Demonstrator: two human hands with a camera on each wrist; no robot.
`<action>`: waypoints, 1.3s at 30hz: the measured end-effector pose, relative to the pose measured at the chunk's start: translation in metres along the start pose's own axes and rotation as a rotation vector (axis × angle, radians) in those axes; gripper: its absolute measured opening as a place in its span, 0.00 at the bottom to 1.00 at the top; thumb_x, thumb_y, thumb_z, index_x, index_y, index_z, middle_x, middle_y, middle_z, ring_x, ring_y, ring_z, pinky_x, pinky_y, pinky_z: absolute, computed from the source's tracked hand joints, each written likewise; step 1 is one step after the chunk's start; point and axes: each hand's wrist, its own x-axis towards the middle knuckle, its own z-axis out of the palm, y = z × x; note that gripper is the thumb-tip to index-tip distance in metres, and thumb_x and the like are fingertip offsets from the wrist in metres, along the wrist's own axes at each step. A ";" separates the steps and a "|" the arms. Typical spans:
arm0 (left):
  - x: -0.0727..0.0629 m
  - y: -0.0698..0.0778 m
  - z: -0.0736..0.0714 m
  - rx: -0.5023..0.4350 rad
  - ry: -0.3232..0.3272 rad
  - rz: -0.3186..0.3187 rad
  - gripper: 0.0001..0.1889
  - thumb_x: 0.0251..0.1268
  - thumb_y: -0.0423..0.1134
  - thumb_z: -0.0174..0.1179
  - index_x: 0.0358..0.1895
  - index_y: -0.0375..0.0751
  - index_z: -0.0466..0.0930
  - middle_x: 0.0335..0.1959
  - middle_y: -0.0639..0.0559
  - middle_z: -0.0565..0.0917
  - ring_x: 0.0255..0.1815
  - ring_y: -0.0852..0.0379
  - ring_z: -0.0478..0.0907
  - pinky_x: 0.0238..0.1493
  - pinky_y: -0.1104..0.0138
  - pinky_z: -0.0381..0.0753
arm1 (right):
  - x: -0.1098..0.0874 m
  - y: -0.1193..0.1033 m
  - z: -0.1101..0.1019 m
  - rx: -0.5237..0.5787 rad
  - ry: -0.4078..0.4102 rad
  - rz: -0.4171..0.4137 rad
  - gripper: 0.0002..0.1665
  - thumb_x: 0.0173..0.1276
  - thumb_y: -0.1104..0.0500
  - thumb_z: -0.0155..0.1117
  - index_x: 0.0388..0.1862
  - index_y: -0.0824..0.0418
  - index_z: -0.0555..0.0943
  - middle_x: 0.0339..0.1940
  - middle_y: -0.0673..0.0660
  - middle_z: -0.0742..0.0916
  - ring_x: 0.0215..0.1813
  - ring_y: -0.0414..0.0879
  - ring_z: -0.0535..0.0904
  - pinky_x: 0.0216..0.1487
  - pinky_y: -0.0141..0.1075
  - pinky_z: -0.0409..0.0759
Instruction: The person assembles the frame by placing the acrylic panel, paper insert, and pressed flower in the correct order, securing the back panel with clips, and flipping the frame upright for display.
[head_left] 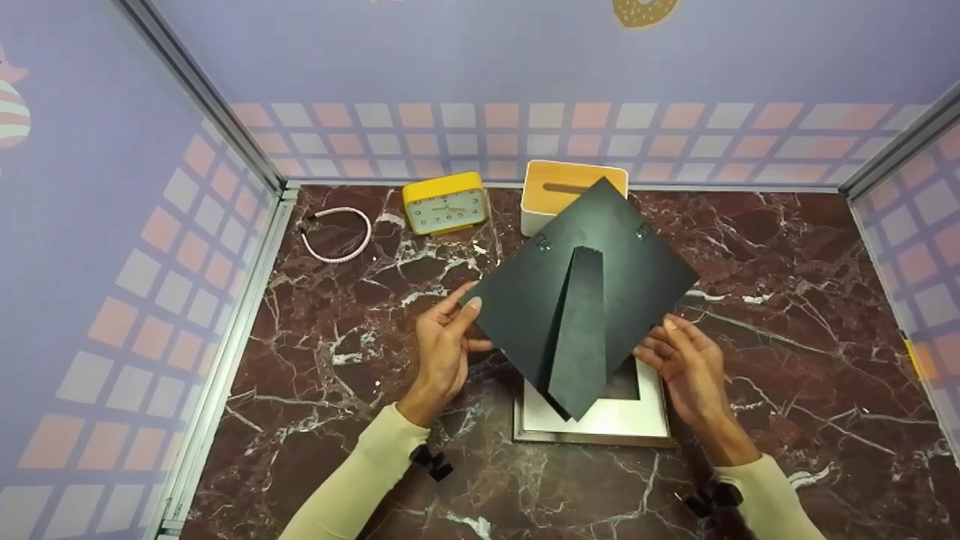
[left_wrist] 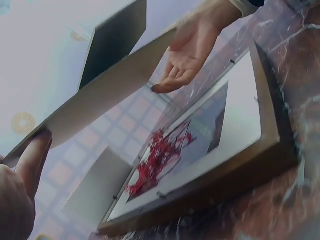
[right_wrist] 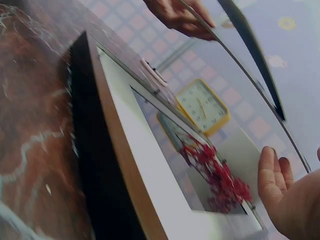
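Observation:
A dark picture-frame backing board with an easel leg is held tilted above the table. My left hand pinches its left corner, thumb on the dark face and fingers beneath. At the lower right edge is my right hand, its fingers loosely bent under the board and apart from it in the right wrist view. Below lies the picture frame, partly covered by the board in the head view. Both wrist views show its white border and red flower sprigs inside.
A yellow clock and a pale headband are at the back left of the marble table. Behind the board stands a white tissue box with a wooden lid. Patterned walls enclose the back and sides.

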 end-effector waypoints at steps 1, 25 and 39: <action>-0.001 -0.002 0.003 -0.003 0.011 0.008 0.23 0.78 0.24 0.60 0.71 0.16 0.75 0.54 0.32 0.87 0.33 0.53 0.91 0.22 0.64 0.90 | -0.001 0.001 0.004 -0.002 0.010 -0.004 0.06 0.87 0.70 0.55 0.54 0.67 0.79 0.38 0.59 0.88 0.39 0.49 0.91 0.45 0.44 0.94; -0.004 -0.021 0.013 0.081 -0.184 -0.069 0.20 0.78 0.31 0.61 0.65 0.20 0.76 0.41 0.38 0.92 0.34 0.48 0.92 0.32 0.52 0.95 | 0.010 -0.022 0.008 -0.044 0.169 -0.101 0.13 0.75 0.83 0.59 0.52 0.71 0.78 0.29 0.56 0.87 0.27 0.41 0.82 0.22 0.29 0.82; 0.012 -0.016 0.007 0.355 -0.317 -0.183 0.29 0.76 0.36 0.67 0.77 0.34 0.77 0.42 0.47 0.93 0.43 0.53 0.88 0.31 0.62 0.93 | 0.013 -0.029 -0.001 -0.309 0.089 -0.109 0.15 0.73 0.79 0.68 0.55 0.71 0.85 0.34 0.57 0.91 0.26 0.38 0.83 0.19 0.27 0.79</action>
